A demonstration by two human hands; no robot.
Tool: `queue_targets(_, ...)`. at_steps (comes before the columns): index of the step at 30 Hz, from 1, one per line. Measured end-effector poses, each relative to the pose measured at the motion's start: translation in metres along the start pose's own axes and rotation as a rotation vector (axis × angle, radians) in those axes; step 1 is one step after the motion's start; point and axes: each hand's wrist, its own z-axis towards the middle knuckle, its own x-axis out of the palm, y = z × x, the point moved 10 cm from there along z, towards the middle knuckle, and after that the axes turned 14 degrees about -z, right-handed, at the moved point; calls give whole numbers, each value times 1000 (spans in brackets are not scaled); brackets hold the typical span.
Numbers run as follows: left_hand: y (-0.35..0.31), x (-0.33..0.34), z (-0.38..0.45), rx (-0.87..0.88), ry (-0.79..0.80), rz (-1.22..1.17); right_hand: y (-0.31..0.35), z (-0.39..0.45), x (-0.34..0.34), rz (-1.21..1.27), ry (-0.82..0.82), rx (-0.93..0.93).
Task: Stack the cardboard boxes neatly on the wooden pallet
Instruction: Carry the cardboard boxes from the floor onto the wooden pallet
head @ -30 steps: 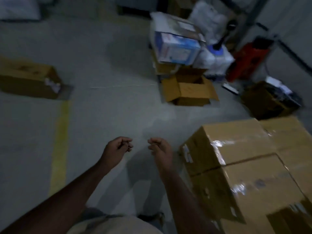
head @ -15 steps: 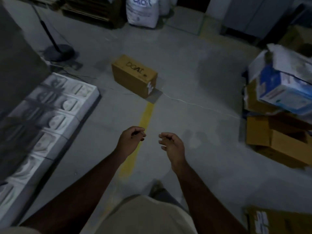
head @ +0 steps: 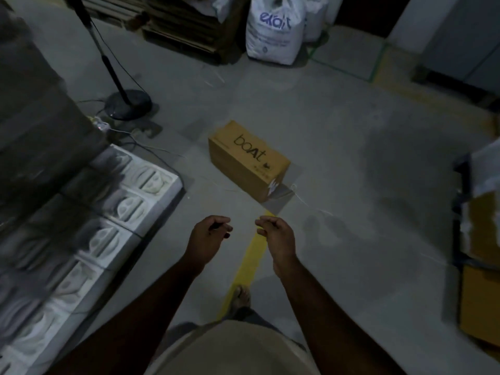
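A long brown cardboard box (head: 247, 160) marked "boAt" lies on the grey concrete floor just ahead of me, at the far end of a yellow floor line (head: 249, 263). My left hand (head: 207, 240) and my right hand (head: 276, 236) hang in front of me, a short way short of the box, with fingers loosely curled and nothing in them. Neither hand touches the box. The stacked boxes on the pallet are out of view.
White moulded foam trays (head: 89, 228) line the floor at my left. A fan stand with a round base (head: 128, 104) and cables sits beyond them. Stacked wooden pallets (head: 186, 25) and a white sack (head: 273, 31) stand at the back. More cardboard (head: 479, 266) lies at the right edge.
My view has swung left, away from the stacked boxes, and closed in on the "boAt" box, which now lies nearer and centred. Both hands stay empty and loosely curled.
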Motion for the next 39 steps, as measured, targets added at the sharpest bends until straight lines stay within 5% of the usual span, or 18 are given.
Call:
queue_targets(6, -48, 35, 144, -28, 20, -29, 98, 122, -6, -68, -38, 35)
queue_targets(12, -33, 78, 315, -113, 80, 13, 129, 268, -5, -166, -106, 105)
queue_targets(17, -3, 131, 463, -237, 170, 22, 125, 406, -2, -104, -176, 219)
queue_targets(23, 101, 192, 621, -354, 259, 111, 46, 601, 18, 86, -138, 378)
queue_targets(28, 208, 218, 711, -437, 191, 194, -39, 734, 47, -282, 54, 341)
queue_targets(33, 279, 225, 748, -494, 102, 417, -50, 811, 8, -948, -161, 0)
queue_targets(37, 309, 248, 741, -442, 234, 546, -88, 847, -20, -986, -136, 222)
queue_targets(39, 317, 252, 732, -462, 212, 555, -94, 855, -20, -957, -155, 180)
